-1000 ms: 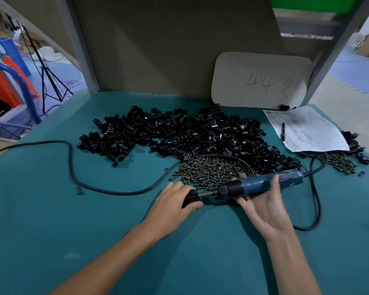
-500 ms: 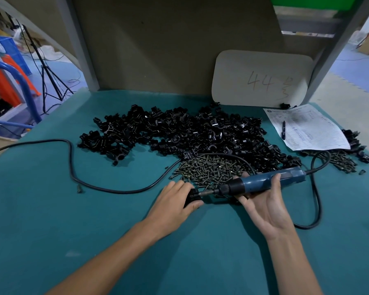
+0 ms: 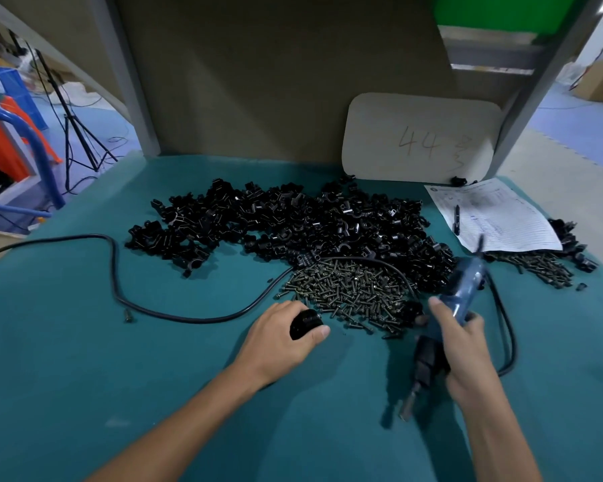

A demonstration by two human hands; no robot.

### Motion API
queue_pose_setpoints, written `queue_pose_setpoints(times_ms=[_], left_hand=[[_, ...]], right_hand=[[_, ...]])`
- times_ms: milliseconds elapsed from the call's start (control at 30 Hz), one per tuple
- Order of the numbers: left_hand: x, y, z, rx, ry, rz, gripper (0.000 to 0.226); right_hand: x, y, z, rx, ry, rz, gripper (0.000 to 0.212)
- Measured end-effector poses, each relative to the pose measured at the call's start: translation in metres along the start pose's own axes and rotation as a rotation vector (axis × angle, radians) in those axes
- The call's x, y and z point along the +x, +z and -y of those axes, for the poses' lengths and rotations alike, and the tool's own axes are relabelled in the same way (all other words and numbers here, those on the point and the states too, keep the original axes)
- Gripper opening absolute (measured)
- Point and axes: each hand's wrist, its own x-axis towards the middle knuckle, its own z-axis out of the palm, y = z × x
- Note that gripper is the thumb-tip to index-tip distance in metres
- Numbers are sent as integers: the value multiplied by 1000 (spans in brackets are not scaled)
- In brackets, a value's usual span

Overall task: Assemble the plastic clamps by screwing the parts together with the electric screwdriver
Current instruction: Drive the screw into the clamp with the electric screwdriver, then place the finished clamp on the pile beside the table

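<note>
Left hand (image 3: 279, 339) rests at the near-left edge of the screw heap (image 3: 349, 293), its fingers curled over one black plastic clamp (image 3: 305, 323) and pressing it to the green table mat (image 3: 84, 377). Right hand (image 3: 463, 353), near-right of the screw heap, is wrapped around the blue electric screwdriver (image 3: 463, 287). The tool is blurred and tilted, its bit pointing toward the person and well clear of the clamp, so no screw is being driven at this instant. Behind the screw heap lies a broad pile of loose clamp parts (image 3: 293, 224), which suggests most of the job remains. Far right of the screw heap sits a smaller cluster of black pieces (image 3: 571, 238); whether these are finished clamps cannot be told. Judged progress: early, one clamp in hand.
</note>
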Motion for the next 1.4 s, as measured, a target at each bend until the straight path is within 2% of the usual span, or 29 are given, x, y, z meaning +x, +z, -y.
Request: queue_pose_setpoints(times_ms=[133, 200, 300, 333, 400, 467, 500, 567, 633, 800, 900, 1000, 1067, 1133, 1300, 1400], left_hand=[[-1, 0, 0, 3, 10, -15, 27], [-2, 0, 0, -7, 7, -17, 28], [-3, -2, -1, -9, 21, -16, 30], [-3, -2, -3, -4, 28, -17, 31], [-2, -4, -5, -11, 44, -16, 33], [-1, -5, -5, -45, 60, -16, 34], [0, -6, -3, -62, 52, -21, 33], [1, -6, -1, -97, -4, -36, 36], [3, -5, 0, -134, -50, -41, 42], [4, -2, 9, -207, -77, -32, 72], [10, 2, 24, -168, -116, -92, 61], [17, 3, 39, -286, -192, -199, 48], [22, 7, 47, -354, -220, -240, 36], [25, 12, 48, -392, -233, -262, 29], [28, 9, 36, -474, -244, -318, 19], [23, 4, 22, -534, -229, -354, 14]], right_hand=[[-17, -5, -2, -565, -169, -116, 49], [-25, -3, -3, -760, -248, -125, 54], [-38, 13, 1, -989, -493, -187, 68], [-45, 22, 7, -984, -575, -136, 66], [-57, 45, 16, -907, -657, 164, 57], [-65, 71, 13, -915, -629, 500, 55], [-67, 82, 10, -956, -607, 608, 55], [-67, 94, 6, -970, -577, 680, 50], [-67, 95, 8, -919, -554, 667, 39], [-70, 57, 20, -831, -581, 500, 30], [-59, -1, 30, -719, -613, 249, 29], [-41, -79, 32, -678, -551, -64, 29], [-28, -133, 29, -745, -478, -294, 33], [-19, -179, 23, -872, -379, -444, 37], [-13, -232, 2, -1150, -157, -490, 38], [-10, -231, 1, -1177, -157, -584, 47]])
